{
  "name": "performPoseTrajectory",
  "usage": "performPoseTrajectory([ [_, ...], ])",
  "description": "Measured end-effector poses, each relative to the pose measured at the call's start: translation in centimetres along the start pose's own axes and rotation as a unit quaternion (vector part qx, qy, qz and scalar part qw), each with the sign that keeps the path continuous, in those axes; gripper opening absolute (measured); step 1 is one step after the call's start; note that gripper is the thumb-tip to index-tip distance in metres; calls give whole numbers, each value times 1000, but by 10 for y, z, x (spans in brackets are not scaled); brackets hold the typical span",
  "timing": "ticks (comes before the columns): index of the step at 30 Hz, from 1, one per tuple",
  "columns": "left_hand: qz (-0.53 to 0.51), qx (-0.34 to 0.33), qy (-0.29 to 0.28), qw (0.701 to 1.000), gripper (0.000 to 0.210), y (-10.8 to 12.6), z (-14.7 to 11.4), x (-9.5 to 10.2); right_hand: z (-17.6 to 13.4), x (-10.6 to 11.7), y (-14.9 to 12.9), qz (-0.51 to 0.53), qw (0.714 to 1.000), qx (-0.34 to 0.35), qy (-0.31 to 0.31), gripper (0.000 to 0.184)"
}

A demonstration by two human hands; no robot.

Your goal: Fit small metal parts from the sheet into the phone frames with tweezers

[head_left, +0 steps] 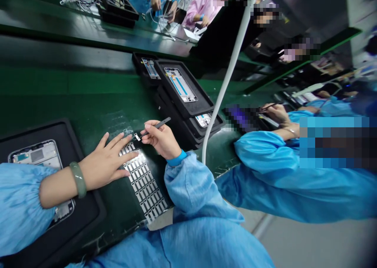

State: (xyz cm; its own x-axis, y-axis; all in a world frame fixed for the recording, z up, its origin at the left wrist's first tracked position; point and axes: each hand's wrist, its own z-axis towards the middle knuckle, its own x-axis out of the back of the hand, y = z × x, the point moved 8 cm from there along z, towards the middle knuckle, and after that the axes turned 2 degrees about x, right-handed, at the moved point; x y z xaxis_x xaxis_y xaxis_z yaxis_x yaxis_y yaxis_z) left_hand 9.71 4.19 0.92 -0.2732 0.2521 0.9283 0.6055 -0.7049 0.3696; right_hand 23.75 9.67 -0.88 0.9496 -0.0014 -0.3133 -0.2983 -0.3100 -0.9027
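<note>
My right hand [160, 139] is closed around a pair of dark tweezers [162, 122]. At their tips is a small pale piece [137, 137], just above a sheet of small metallic stickers [145, 185] laid out in rows. My left hand [110, 160] is open, fingers spread, lying over the upper left of that sheet and hiding part of it. Its fingertips come close to the tweezer tips. Under my left forearm a phone frame [38, 154] rests in a black foam tray [70, 142], partly covered by my sleeve.
Black trays with phone frames [181, 85] are stacked behind my right hand. A white cable [226, 79] hangs in front of them. To the right, a co-worker's hand [277, 112] holds a thin tool. Other people handle cables [167, 34] across the green bench [29, 91].
</note>
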Motion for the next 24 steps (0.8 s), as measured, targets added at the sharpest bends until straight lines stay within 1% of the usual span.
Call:
performPoseTrajectory([
  [2,-114,55,37,991,43,-7,-4,21,-4,-19,-9,24,999,20,-25,37],
  [3,-182,94,57,977,42,-13,-7,32,-5,-31,-13,31,998,29,-42,39],
  [5,-306,168,82,934,39,-25,-18,49,-8,-59,-19,33,996,40,-78,40],
  [7,-382,217,93,894,36,-34,-32,60,-9,-86,-21,20,993,43,-112,41],
  [9,-409,241,110,873,34,-42,-46,69,-9,-112,-22,0,988,38,-152,41],
  [11,-403,257,135,868,31,-50,-61,76,-10,-136,-20,-25,979,26,-199,40],
  [13,-395,265,144,868,28,-56,-76,80,-11,-155,-17,-51,970,11,-239,38],
  [14,-393,268,137,869,28,-59,-83,79,-12,-163,-15,-62,965,3,-255,36],
  [16,-390,279,105,871,31,-65,-98,76,-13,-178,-11,-73,957,-8,-279,34],
  [18,-359,294,77,883,37,-75,-116,73,-9,-189,-8,-63,957,-5,-284,33],
  [19,-317,299,80,896,38,-82,-126,74,-5,-192,-7,-54,959,2,-277,32],
  [20,-256,300,97,914,40,-90,-136,77,1,-195,-6,-44,964,10,-263,31],
  [22,-105,282,140,943,49,-103,-154,84,15,-199,0,-27,971,14,-238,31],
  [23,-45,264,151,951,55,-106,-161,83,21,-202,5,-23,972,6,-233,32],
  [24,-8,247,153,957,58,-108,-166,79,27,-206,12,-19,972,-8,-235,33],
])
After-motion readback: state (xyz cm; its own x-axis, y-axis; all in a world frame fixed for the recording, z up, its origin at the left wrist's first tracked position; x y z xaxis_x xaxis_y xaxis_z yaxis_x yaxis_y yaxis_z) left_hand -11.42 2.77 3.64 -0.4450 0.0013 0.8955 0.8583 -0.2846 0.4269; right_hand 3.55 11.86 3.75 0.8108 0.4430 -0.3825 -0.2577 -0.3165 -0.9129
